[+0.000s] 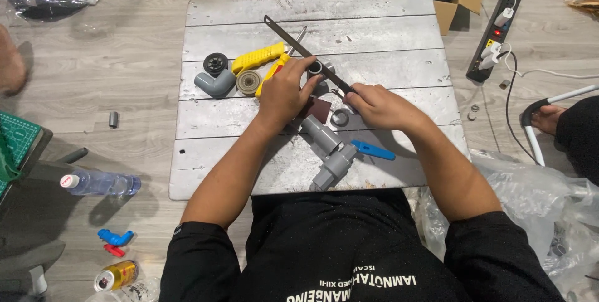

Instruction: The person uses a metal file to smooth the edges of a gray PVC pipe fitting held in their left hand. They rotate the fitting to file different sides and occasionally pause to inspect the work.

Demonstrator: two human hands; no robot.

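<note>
My left hand [285,93] grips a short grey pipe piece [316,68] on the grey wooden board [374,34]. My right hand [379,106] holds the handle end of a long dark metal file [299,46] that slants up-left, its blade lying against the pipe piece. Below the hands lies a grey plastic valve with a blue lever handle [337,152]. A grey ring [340,118] and a dark red sheet [319,110] sit between the hands.
A grey elbow fitting [215,83], a black wheel-like part [215,63], a round fitting [248,82] and a yellow-handled tool [257,58] lie left of the hands. A power strip [495,37], water bottle [100,183], can [116,275] and plastic bags lie on the floor.
</note>
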